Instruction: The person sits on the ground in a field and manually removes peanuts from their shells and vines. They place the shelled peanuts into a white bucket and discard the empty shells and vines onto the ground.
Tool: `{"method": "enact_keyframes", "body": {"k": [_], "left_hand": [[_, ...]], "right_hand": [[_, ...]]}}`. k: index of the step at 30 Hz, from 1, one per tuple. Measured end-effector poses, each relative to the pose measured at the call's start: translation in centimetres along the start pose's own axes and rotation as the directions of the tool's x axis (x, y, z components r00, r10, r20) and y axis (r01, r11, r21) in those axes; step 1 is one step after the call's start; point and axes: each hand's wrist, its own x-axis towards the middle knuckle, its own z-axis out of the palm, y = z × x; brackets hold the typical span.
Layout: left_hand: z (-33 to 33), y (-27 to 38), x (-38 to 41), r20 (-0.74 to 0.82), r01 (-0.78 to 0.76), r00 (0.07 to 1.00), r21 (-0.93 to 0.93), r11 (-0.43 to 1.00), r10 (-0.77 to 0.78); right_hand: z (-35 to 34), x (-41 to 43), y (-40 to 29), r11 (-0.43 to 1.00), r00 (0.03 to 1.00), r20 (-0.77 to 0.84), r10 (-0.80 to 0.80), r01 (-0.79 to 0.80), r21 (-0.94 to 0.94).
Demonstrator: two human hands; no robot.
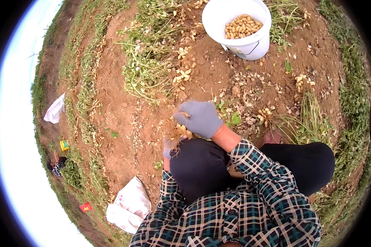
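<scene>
My left hand [169,146], in a grey glove and partly hidden behind my knee, grips a peanut plant by its tangled roots [173,131]. Pale peanut pods [185,130] cluster among those roots. Over them curls my right hand [199,119], gloved in grey, with its fingers closed at a pod on the same clump. Beyond my hands stands a white plastic bucket [256,49], upright on the soil and partly filled with loose peanuts [242,27].
Pulled peanut plants [148,61] lie in a heap at the upper left. More plants with pods [310,105] rest by my foot [272,136]. A white sack [133,200] sits at lower left, another sack [55,109] farther off. A person [58,166] crouches near a yellow bucket [64,145].
</scene>
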Motion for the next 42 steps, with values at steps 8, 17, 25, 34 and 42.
{"method": "enact_keyframes", "body": {"k": [8, 17, 25, 34, 42], "left_hand": [[-1.4, 1.3, 0.8, 0.024, 0.041, 0.999, -0.103, 0.994, -0.039], [-2.0, 2.9, 1.4, 0.082, 0.026, 0.997, -0.136, 0.990, -0.015], [-1.7, 2.5, 3.0, 0.134, 0.013, 0.991, -0.126, 0.992, 0.004], [-0.3, 2.2, 0.8, 0.143, -0.016, 0.989, -0.091, 0.996, 0.029], [-0.2, 0.3, -2.4, 0.093, 0.007, 0.996, -0.095, 0.995, 0.002]], "right_hand": [[-10.9, 4.5, 0.5, 0.924, 0.896, -0.258, 0.362, -0.309, 0.224], [-14.4, 19.5, 11.4, 0.629, 0.844, -0.527, -0.094, -0.360, -0.689], [1.5, 3.4, -2.5, 0.935, 0.992, 0.111, 0.068, -0.102, 0.339], [0.2, 0.9, -3.7, 0.996, 0.948, 0.311, -0.071, 0.082, -0.025], [0.5, -1.3, -2.2, 0.526, 0.883, 0.419, 0.213, -0.465, 0.712]]}}
